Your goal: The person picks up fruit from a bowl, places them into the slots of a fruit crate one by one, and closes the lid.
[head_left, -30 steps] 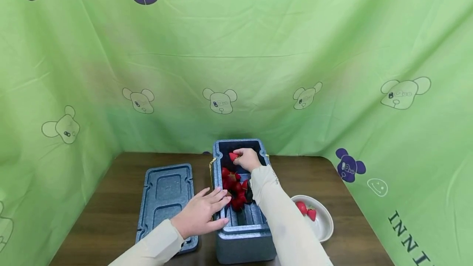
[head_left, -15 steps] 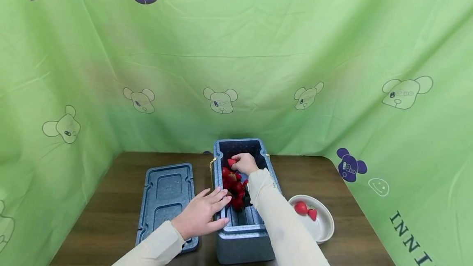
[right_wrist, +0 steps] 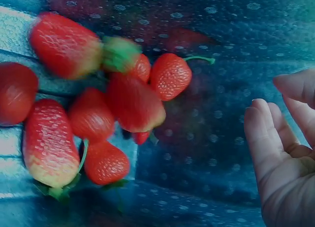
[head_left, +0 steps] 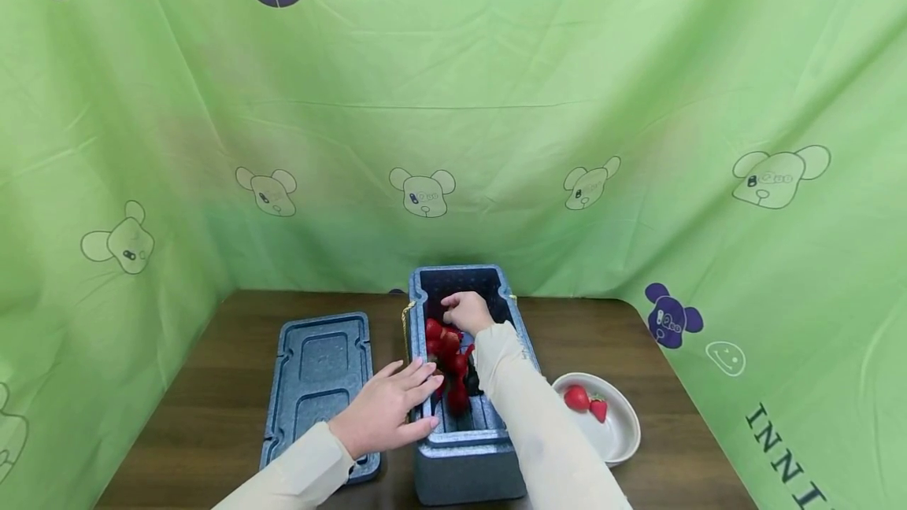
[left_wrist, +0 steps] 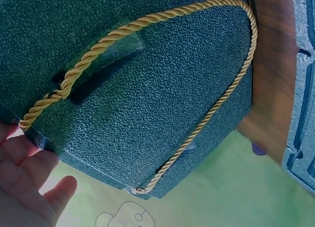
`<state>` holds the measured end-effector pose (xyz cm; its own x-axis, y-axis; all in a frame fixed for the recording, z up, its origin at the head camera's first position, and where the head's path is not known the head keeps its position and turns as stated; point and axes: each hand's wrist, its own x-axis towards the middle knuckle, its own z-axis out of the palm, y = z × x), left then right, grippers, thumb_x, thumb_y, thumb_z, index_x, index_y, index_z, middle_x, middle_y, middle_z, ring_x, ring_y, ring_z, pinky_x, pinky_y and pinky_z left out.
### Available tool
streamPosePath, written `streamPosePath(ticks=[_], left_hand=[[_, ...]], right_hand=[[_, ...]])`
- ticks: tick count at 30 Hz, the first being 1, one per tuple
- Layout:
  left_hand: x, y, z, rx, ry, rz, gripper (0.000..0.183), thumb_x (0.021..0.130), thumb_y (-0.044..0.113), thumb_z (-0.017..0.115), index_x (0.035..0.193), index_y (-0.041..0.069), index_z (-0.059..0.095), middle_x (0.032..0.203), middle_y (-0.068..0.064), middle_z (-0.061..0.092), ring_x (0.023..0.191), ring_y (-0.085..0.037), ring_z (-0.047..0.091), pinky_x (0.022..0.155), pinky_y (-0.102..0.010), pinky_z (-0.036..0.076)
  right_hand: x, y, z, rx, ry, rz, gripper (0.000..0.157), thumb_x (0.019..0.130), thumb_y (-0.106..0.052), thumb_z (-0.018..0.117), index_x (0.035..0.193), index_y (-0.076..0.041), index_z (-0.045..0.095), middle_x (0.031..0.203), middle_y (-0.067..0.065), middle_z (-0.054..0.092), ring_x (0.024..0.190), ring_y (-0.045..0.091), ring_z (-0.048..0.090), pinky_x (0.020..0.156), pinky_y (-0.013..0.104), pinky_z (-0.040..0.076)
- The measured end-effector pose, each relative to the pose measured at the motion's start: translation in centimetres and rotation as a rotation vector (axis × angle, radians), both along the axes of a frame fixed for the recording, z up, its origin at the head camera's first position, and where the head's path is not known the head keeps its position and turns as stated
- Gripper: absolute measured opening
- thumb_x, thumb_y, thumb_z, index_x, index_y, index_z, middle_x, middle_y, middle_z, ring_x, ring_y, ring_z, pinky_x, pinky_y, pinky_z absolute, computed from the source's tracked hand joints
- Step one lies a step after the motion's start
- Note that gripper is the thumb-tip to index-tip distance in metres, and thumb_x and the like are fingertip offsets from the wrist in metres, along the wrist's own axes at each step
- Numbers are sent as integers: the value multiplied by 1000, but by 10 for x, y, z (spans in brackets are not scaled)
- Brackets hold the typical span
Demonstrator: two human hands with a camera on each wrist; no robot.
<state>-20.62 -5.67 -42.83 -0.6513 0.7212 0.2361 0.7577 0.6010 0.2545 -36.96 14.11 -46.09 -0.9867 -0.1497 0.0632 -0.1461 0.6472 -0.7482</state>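
Observation:
Inside the blue-grey foam box [head_left: 469, 478], my right hand [head_left: 469, 311] hovers over the far part. Its thumb and fingers stand apart with nothing between them, as the right wrist view shows. Several strawberries lie heaped beside it; one with a green cap [right_wrist: 64, 46] and one in the middle [right_wrist: 135, 103] look blurred. My left hand [head_left: 386, 412] rests on the box's left rim with its fingers fairly straight. A twisted gold cord [left_wrist: 211, 111] runs along the box's side near that hand. My right sleeve hides part of the box.
The box's lid [head_left: 326, 356] lies on the wooden table [head_left: 205, 415] at the left. To the right of the box stands a white oval bowl [head_left: 612, 443] with two strawberries [head_left: 577, 397] in it. A green cloth [head_left: 496, 124] hangs behind and at both sides.
My right hand held a strawberry, moved slightly toward me with it and has let it go into the box. Some heaped strawberries have shifted. The left hand has stayed in place.

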Motion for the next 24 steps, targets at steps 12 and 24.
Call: streamPosePath(ticks=[12, 24], left_hand=[[-1, -3, 5, -13, -15, 18, 53, 95, 42, 51, 136, 8, 55, 141, -11, 49, 133, -27, 42, 105, -53, 33], [3, 0, 4, -4, -6, 4, 52, 93, 38, 55, 135, 6, 56, 140, -12, 50, 132, -28, 43, 104, -54, 34]], right_hand=[[24, 26, 94, -14, -36, 67, 42, 74, 1, 64, 114, 10, 63, 85, 14, 67, 63, 10, 57, 60, 23, 47], [49, 114, 119, 85, -64, 62, 44, 82, -2, 61, 124, 12, 55, 110, 27, 62, 87, 28, 63, 77, 35, 53]])
